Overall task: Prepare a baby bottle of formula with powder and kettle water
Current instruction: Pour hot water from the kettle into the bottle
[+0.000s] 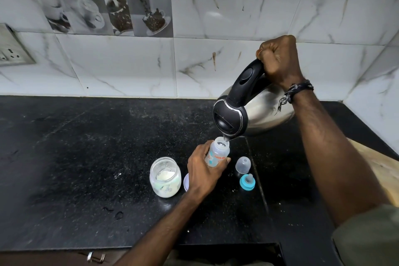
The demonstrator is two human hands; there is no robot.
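**Kettle water entering bottle**

Left hand (pixel 204 170) wraps the clear printed baby bottle (pixel 217 153) standing on the black speckled stone counter (pixel 86 157). Right hand (pixel 279 60) clenches the handle of the tilted steel kettle (pixel 248 110), spout over the neck. Recommend a slow, thin pour and a steady bottle.

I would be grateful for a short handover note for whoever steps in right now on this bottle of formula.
Right hand grips the kettle by its handle, tilted with the spout at the bottle's mouth.
Left hand holds the open baby bottle on the black counter.
The open powder jar stands left of that hand, its lid partly hidden behind it. The clear cap and the teal teat ring lie to the bottle's right.
Done: bottle opened, pouring under way. Powder in the bottle cannot be confirmed.
Left: finish pouring, set the kettle down, fit teat and cap, mix.
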